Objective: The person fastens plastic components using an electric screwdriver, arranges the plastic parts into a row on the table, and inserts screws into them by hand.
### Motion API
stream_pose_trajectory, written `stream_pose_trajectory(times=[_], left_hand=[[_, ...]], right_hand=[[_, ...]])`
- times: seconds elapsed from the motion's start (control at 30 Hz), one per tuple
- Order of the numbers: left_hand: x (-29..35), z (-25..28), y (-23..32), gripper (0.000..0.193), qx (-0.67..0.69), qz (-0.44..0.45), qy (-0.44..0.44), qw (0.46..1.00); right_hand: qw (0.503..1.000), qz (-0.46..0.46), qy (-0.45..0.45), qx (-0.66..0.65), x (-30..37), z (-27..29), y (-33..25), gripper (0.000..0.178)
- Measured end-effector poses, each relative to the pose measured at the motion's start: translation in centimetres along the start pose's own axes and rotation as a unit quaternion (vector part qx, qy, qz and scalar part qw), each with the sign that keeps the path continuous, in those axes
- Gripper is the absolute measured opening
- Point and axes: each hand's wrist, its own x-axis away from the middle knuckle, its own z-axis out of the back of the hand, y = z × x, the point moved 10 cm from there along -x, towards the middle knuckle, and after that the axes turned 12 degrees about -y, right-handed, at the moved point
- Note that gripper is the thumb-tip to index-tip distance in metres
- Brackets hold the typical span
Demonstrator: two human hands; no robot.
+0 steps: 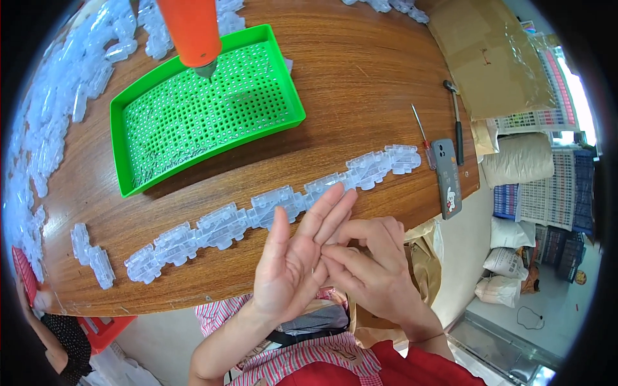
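Observation:
My left hand [293,264] is palm up, its thumb and first fingers stretched out, just on the near side of a row of clear plastic parts [222,225]. Against its palm and lower fingers, the fingertips of my right hand [370,257] are pinched together; whatever they hold is too small or hidden to name. The row runs slantwise along the near part of the wooden table [360,83]. Beyond it stands a green tray [209,154] with a perforated plate and small loose screws [161,168] along its near side. An orange power screwdriver [190,32] hangs tip down above the tray.
Clear plastic parts [71,83] are heaped along the left, with a short separate pair [92,256] near the edge. At right lie a phone [446,177], a red-handled screwdriver [421,132] and a black-handled tool [456,122], beside a cardboard box [492,58]. Another person's arm [48,338] shows lower left.

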Motion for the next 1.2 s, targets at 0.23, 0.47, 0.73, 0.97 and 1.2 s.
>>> stream_pose_trajectory(times=[0.23, 0.47, 0.73, 0.97, 1.2], left_hand=[[0.7, 1.9, -0.6, 0.052, 0.011, 0.039, 0.093, 0.995], [2.4, 3.6, -2.5, 0.03, -0.047, 0.098, 0.149, 0.983], [2.4, 4.8, -1.8, 0.03, -0.156, 0.063, 0.193, 0.967], [2.4, 4.4, -1.6, 0.037, -0.255, 0.089, 0.144, 0.952], [1.8, 3.9, -1.0, 0.042, -0.31, 0.092, 0.144, 0.935]], right_hand=[[0.987, -0.048, 0.073, -0.135, 1.3, 1.2, 2.7, 0.02], [0.991, -0.007, 0.12, 0.064, 1.9, 1.8, 0.8, 0.025], [0.997, -0.029, 0.068, 0.011, 1.8, 1.1, 1.5, 0.026], [0.971, -0.086, 0.0, -0.222, 1.0, -0.2, 4.8, 0.017], [0.936, -0.116, 0.0, -0.334, 0.6, -0.6, 5.7, 0.012]])
